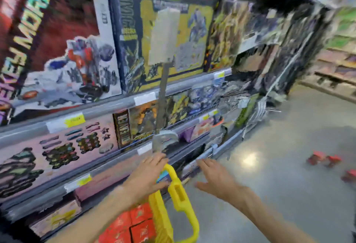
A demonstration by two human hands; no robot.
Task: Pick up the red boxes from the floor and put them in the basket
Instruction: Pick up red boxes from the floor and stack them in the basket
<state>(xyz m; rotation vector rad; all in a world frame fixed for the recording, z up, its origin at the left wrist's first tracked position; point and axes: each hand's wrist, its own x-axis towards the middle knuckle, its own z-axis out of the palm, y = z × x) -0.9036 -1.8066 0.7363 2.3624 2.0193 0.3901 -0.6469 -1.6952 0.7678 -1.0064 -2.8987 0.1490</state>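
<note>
A yellow basket (183, 200) stands at the bottom middle with several red boxes (134, 223) inside it. My left hand (148, 175) hovers over the basket's far rim, fingers spread, holding nothing. To its right my right hand (213, 177) is open too, palm down, just beside the yellow handle. Red boxes (317, 158) lie on the floor far to the right, and another red box (349, 175) sits near the frame's right edge. The whole view is blurred.
Store shelves (115, 105) packed with toy boxes fill the left and middle. A sign on a thin pole (163, 36) sticks out from the shelf above my hands. Shiny grey floor (279, 185) runs to the right, with more shelving (337, 73) across the aisle.
</note>
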